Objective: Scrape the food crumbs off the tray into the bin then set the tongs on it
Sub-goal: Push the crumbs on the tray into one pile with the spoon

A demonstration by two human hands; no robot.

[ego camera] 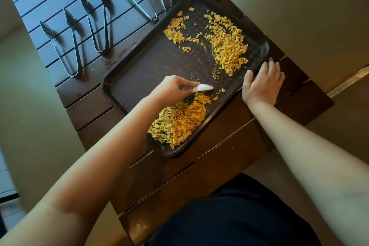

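The fingers of the left hand are pinching a small white scraper, its edge touching the brown tray just beside a heap of yellow crumbs at the tray's near corner. The right hand is lying flat, fingers straight, pressing on the tray's right rim. More crumbs are lying toward the tray's far corner. The tray is sitting on the slatted desk, and four tongs are lying along the desk's far-left edge, apart from the tray.
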